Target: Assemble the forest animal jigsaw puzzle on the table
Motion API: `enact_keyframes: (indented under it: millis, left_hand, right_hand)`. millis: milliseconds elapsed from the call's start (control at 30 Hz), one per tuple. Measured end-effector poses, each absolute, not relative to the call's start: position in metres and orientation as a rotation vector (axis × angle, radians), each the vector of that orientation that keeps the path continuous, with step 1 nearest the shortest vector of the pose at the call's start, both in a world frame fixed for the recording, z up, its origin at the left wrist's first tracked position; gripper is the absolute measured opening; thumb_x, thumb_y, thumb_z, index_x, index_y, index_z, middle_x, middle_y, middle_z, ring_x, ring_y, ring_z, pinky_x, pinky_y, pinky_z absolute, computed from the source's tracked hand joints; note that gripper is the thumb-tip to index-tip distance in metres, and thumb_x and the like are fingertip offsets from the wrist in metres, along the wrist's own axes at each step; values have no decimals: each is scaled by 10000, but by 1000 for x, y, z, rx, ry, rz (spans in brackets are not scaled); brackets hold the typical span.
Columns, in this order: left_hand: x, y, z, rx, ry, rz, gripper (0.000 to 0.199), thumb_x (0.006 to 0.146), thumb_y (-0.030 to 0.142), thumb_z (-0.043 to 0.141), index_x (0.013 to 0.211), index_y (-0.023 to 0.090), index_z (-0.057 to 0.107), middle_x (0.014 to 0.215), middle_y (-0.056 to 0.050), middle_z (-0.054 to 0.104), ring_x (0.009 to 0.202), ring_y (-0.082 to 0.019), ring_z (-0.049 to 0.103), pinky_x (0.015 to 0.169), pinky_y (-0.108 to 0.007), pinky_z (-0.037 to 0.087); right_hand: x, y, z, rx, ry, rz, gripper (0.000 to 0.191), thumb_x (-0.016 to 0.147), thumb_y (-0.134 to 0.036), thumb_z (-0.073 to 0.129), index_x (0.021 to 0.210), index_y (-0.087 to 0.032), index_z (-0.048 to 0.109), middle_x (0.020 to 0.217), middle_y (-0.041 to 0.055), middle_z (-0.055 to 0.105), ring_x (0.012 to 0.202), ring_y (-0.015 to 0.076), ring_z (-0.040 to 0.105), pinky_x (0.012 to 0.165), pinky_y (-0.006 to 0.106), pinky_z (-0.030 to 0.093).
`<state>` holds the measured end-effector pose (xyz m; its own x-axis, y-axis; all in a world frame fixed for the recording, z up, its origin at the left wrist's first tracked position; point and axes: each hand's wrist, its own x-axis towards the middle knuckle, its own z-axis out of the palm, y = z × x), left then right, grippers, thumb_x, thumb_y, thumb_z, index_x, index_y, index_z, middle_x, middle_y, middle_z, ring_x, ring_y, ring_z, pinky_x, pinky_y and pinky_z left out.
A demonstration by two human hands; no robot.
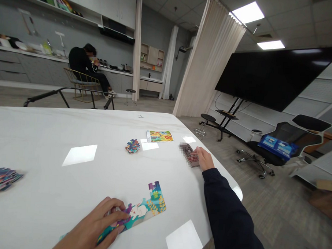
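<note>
My left hand (pixel 105 219) lies over a joined strip of jigsaw puzzle (pixel 140 210), its fingers bent and apart, touching the pieces and hiding part of them. The strip shows a white rabbit and yellow plants, and turns a corner at its right end. Near the table's right edge, my right hand (pixel 205 159) is curled, with a fingertip reaching onto a phone (pixel 192 158) that lies face up. Round reddish marks fill the phone's screen; its far part is blurred. Nothing shows held in the right hand, though its inner side is hidden.
On the white table (pixel 97 184) are a small heap of puzzle pieces (pixel 132 146), a larger heap (pixel 1 179) at left and a colourful picture card (pixel 160 136). A person (pixel 82 64) sits beyond. An office chair (pixel 286 140) with a blue package stands right.
</note>
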<state>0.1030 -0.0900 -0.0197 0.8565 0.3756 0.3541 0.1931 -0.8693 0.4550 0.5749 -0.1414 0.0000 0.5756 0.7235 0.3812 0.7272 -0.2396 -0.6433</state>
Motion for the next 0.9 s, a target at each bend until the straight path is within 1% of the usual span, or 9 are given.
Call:
enact_keyframes:
  millis: [100,167,267,333,433,500,600,700,900]
  left_hand:
    - [103,-91,-18,2628,421,599,312,983,261,579,1274,346,652,1221,-47,666,1113,-195,675,938,-229,590]
    - [103,-91,-16,2625,421,599,312,987,257,572,1277,343,649,1210,-48,663,1108,-194,673,936,-232,590]
    - [105,-92,-13,2601,420,602,325,995,248,557,1297,339,636,1194,-51,658,1096,-193,669,928,-239,591]
    - [107,-93,-10,2575,416,605,309,1001,246,548,1281,334,644,1180,-51,657,1081,-195,667,918,-247,593]
    - [108,-94,-4,2530,414,597,270,1015,239,520,1228,317,665,1154,-53,653,1058,-192,661,902,-259,593]
    - [108,-95,-2,2502,409,578,249,1024,233,496,1187,298,673,1148,-59,647,1065,-193,650,910,-279,588]
    - [106,-96,0,2472,400,545,240,1029,215,467,1126,267,680,1149,-71,641,1078,-205,630,938,-329,575]
    - [104,-96,0,2455,412,530,242,1019,187,468,1108,248,685,1142,-80,644,1074,-216,618,943,-369,566]
    - [104,-98,1,2386,460,569,217,981,157,524,1053,243,709,1090,-67,674,1045,-211,633,937,-373,562]
  right_hand:
    - [571,-138,-2,-1942,-1195,-45,415,978,-552,406,962,-240,680,1099,61,798,1002,257,694,877,350,480]
    - [570,-138,-2,-1932,-1153,-107,423,991,-529,377,973,-230,676,1098,73,794,991,261,689,871,358,472]
    - [571,-142,3,-1919,-1043,-236,436,999,-493,353,860,-215,659,974,95,792,908,258,678,838,354,460]
    - [566,-146,9,-1898,-988,-316,441,1006,-466,340,784,-213,626,843,97,762,784,237,649,782,341,454]
    - [542,-145,17,-1856,-1024,-339,465,1025,-440,298,716,-224,571,636,50,653,591,193,541,661,318,422]
    - [511,-136,16,-1826,-1162,-251,479,1027,-453,317,685,-228,564,563,17,590,526,171,489,588,298,391]
    - [453,-108,8,-1773,-1470,-1,438,978,-480,488,649,-221,614,529,-16,579,489,140,493,537,265,374]
    - [404,-77,0,-1730,-1650,164,387,960,-430,540,656,-221,653,536,-34,589,491,122,505,547,246,370]
    - [381,-50,-6,-1824,-1619,149,413,935,-311,492,534,-217,483,487,-31,467,500,130,397,549,279,265]
